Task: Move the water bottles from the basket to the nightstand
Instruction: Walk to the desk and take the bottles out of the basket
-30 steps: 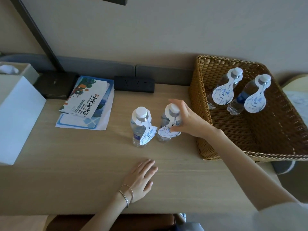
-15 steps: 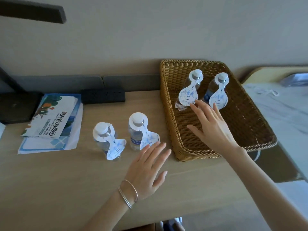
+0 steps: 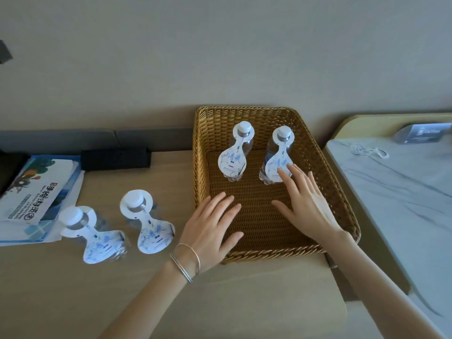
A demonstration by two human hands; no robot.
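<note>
Right hand [image 3: 308, 206]: fingers spread, empty, tips at neck tag [image 3: 278, 165] of right basket bottle [image 3: 283, 132]. Left hand [image 3: 210, 228]: spread, empty, over basket [image 3: 244, 110] corner. Two placed bottles [image 3: 144, 216] on surface [image 3: 73, 289]. Risk: pinching the loose tag alone likely topples the bottle.

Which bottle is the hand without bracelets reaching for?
Look in the wicker basket. Two bottles stand at its far end. It's the right bottle, with fingertips of the right hand at its tag; the left bottle is untouched.

Four water bottles [image 3: 232, 160] [image 3: 275, 162] [image 3: 151, 231] [image 3: 97, 243], one basket [image 3: 318, 152], one nightstand [image 3: 73, 289], one power strip [image 3: 115, 159] and two hands [image 3: 210, 231] [image 3: 308, 211].
</note>
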